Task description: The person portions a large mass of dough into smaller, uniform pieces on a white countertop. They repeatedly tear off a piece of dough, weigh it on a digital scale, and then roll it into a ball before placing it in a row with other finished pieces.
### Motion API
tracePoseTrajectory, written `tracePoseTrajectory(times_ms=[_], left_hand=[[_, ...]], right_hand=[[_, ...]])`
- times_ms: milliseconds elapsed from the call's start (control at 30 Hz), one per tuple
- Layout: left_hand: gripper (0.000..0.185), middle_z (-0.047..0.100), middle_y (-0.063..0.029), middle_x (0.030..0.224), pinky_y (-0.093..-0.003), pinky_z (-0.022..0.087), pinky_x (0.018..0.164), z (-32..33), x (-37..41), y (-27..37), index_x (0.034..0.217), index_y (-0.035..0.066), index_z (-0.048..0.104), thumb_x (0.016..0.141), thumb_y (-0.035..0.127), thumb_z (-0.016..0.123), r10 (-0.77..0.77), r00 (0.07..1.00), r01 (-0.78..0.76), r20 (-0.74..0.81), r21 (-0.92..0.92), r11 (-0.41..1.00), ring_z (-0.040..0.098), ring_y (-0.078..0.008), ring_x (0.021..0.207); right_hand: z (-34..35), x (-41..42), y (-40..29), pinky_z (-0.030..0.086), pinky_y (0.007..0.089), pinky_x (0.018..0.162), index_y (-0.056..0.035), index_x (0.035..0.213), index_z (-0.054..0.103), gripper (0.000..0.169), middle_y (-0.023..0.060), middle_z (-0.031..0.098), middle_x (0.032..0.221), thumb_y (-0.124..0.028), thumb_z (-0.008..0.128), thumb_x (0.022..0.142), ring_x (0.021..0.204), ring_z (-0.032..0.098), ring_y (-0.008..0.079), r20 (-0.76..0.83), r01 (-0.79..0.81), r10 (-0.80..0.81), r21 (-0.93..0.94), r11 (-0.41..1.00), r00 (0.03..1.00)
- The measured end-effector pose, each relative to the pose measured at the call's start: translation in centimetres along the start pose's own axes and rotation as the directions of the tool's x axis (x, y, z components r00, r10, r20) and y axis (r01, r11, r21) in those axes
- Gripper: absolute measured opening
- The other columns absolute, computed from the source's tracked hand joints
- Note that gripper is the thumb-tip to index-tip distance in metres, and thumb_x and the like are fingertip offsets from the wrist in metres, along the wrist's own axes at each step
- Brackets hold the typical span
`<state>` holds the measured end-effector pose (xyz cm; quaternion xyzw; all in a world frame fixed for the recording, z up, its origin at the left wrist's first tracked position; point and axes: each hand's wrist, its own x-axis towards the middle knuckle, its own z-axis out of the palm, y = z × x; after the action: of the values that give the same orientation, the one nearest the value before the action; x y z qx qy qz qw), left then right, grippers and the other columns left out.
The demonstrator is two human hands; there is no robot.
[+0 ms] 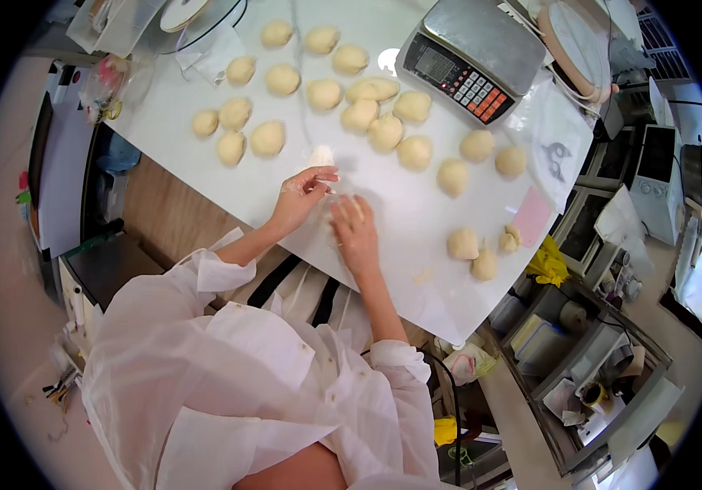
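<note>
My left hand (pixel 305 195) hovers over the white table just in front of a small heap of flour (pixel 321 155). Flour coats its bent fingers, and nothing shows between them and the thumb. Close beside it, my right hand (pixel 356 236) is palm down and cupped low over the tabletop, its fingers slightly blurred. Whatever may lie beneath that palm is hidden. Several pale dough balls are spread beyond both hands, among them a round one (pixel 267 138) on the left and another (pixel 415 153) on the right. A longer dough piece (pixel 373 90) lies among them.
A digital scale (pixel 461 73) stands at the far right of the table (pixel 400 288). Scissors (pixel 556 160) lie on clear plastic near a pink scraper (pixel 531 215). Smaller dough pieces (pixel 484 264) sit by the right edge. Cluttered shelves (pixel 571 361) flank the table.
</note>
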<state>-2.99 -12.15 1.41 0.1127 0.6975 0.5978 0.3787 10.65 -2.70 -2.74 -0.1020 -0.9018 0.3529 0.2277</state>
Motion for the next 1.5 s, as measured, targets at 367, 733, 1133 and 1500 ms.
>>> tracePoseTrajectory(times_ms=[367,733,1133,1500], left_hand=[[0.019,0.064,-0.0032,0.097,-0.0244,0.048,0.076,1.1,1.9,-0.3,0.1,0.001,0.064,0.088,-0.001,0.049,-0.013,0.999,0.014,0.046,-0.04,0.999,0.058,-0.009,0.08],[0.016,0.064,-0.0028,0.092,-0.0236,0.049,0.076,5.9,1.2,-0.2,0.095,0.001,0.064,0.09,-0.001,0.049,-0.039,0.974,0.04,0.224,0.0,0.999,0.058,-0.0088,0.08],[0.018,0.066,-0.0028,0.095,-0.0243,0.05,0.077,5.6,3.0,-0.2,0.096,0.0,0.065,0.087,-0.002,0.049,-0.025,0.961,0.024,0.276,0.006,1.0,0.059,-0.0085,0.084],[0.032,0.054,-0.005,0.12,-0.0408,0.049,0.085,17.4,9.4,3.0,0.103,0.014,0.065,0.072,0.011,0.07,0.604,0.606,-0.791,0.518,0.477,0.384,0.048,-0.0294,0.11]], right_hand=[[-1.3,-6.4,0.5,0.05,0.039,0.086,-0.0115,0.113,0.062,0.041,0.0081,0.056,0.122,-0.006,0.072,0.074,0.115,0.05,0.0342,0.056,-0.222,0.23,-0.121,0.967,0.972],[-4.0,0.1,6.4,0.044,0.0467,0.093,-0.0055,0.099,0.065,0.024,0.0121,0.059,0.112,-0.01,0.07,0.076,0.105,0.055,0.0327,-0.254,-0.298,0.226,-0.299,0.907,0.941],[-4.7,-0.5,7.9,0.045,0.0417,0.082,-0.0077,0.093,0.064,0.029,0.01,0.059,0.096,-0.01,0.075,0.066,0.092,0.055,0.029,-0.267,-0.343,0.294,-0.16,0.925,0.918],[-17.8,4.5,11.2,0.043,0.0437,0.087,-0.0039,0.11,0.063,0.033,0.0134,0.06,0.105,-0.014,0.069,0.079,0.101,0.053,0.032,-0.504,-0.508,0.192,-0.624,0.594,0.842]])
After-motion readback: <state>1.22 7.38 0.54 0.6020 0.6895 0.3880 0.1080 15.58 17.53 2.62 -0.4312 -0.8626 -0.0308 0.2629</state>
